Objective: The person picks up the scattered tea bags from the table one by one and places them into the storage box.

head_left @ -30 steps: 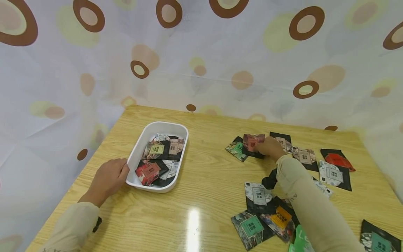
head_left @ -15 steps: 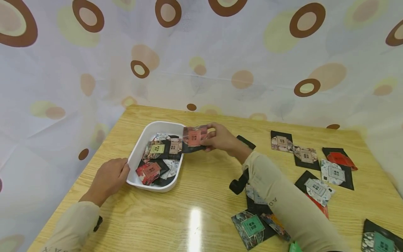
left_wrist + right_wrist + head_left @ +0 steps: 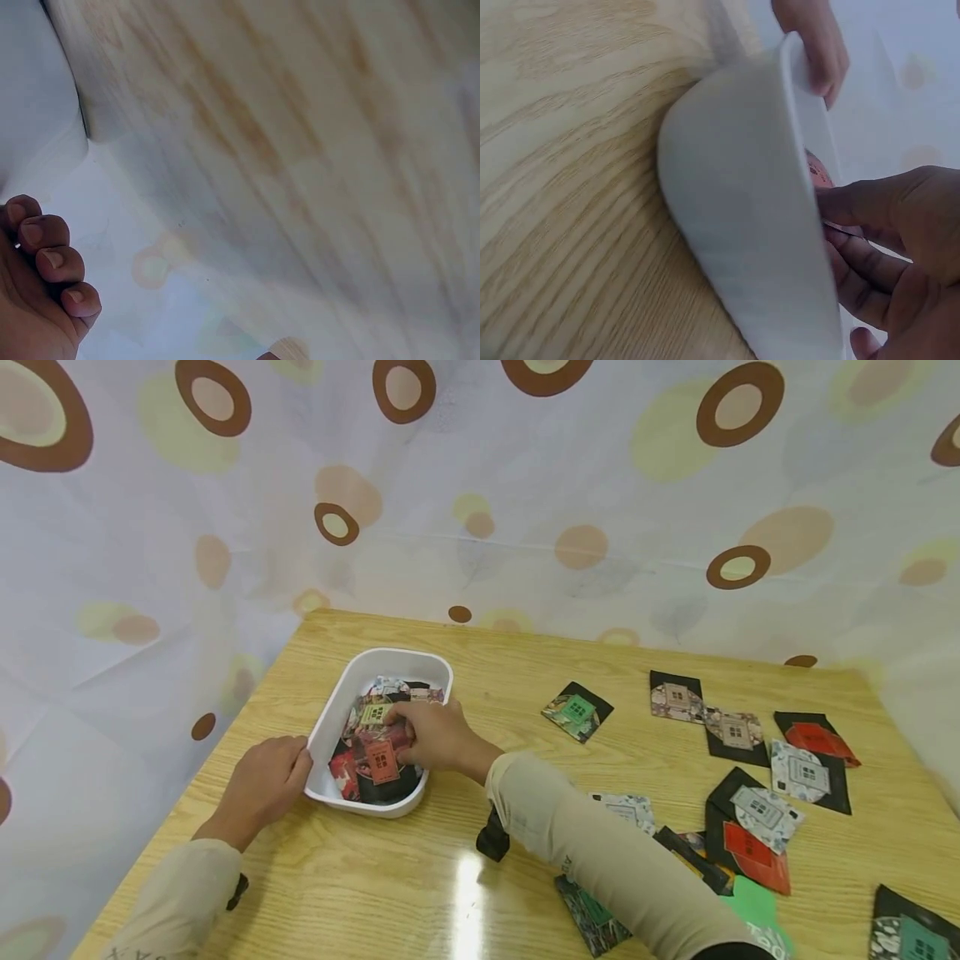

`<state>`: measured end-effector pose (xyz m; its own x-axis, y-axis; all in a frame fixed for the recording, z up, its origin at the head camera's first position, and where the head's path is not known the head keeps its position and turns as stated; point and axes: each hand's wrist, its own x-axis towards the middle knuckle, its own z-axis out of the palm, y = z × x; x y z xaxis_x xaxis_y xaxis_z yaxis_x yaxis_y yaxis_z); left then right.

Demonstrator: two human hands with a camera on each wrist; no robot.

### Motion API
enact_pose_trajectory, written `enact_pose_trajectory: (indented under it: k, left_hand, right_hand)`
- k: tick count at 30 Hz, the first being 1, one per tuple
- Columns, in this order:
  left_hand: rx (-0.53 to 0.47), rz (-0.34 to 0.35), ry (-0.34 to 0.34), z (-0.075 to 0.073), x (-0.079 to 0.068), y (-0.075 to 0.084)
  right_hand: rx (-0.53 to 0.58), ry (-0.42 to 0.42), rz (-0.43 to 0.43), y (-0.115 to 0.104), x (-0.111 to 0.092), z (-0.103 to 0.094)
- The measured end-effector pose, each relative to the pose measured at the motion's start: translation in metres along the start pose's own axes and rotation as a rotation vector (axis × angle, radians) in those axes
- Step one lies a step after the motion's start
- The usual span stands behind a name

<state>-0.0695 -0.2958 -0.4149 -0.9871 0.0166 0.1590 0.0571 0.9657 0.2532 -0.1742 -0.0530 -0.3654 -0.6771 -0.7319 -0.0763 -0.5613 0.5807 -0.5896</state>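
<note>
A white plastic bin (image 3: pixel 318 752) stands on the table's left half, with several dark sachets inside. My left hand (image 3: pixel 258 781) holds the bin's left rim; in the left wrist view its fingers (image 3: pixel 56 259) are curled beside the bin's wall (image 3: pixel 37 90). Reaching over the right rim, my right hand (image 3: pixel 438 735) pinches a sachet with a red label (image 3: pixel 382 762), low over the other sachets. In the right wrist view the bin's wall (image 3: pixel 735 187) covers most of that sachet, and my right hand's fingers (image 3: pixel 862 262) dip behind the rim.
A sachet with a green label (image 3: pixel 577 712) lies right of the bin. Several more sachets, such as one with a pink label (image 3: pixel 733 732) and one with a red label (image 3: pixel 817 739), lie farther right. My right sleeve (image 3: pixel 600 839) partly covers sachets near the front. A patterned curtain (image 3: pixel 510 485) hangs behind the table.
My right hand has taken the red-labelled sachet from beside the green-labelled one and carried it left, down into the bin. My left hand has stayed at the rim.
</note>
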Motion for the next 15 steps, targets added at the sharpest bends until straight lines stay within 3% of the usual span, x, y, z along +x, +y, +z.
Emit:
enact_pose_trajectory:
  k: [4,8,13,15]
  left_hand:
    - [0.002,-0.013,-0.009,-0.001,-0.001,0.000]
    - [-0.002,-0.018,-0.010,-0.002,-0.001,0.000]
    - [-0.012,-0.001,0.001,-0.002,0.000,0.001]
    - [-0.013,-0.003,0.001,-0.001,0.000,0.002]
  right_hand:
    - [-0.013,0.037,-0.025,0.007,-0.006,-0.002]
    - [0.034,0.102,-0.004,0.025,-0.014,-0.023]
    - [0.150,0.083,0.168,0.073,-0.037,-0.072]
    - [0.147,0.033,0.291,0.097,-0.049,-0.092]
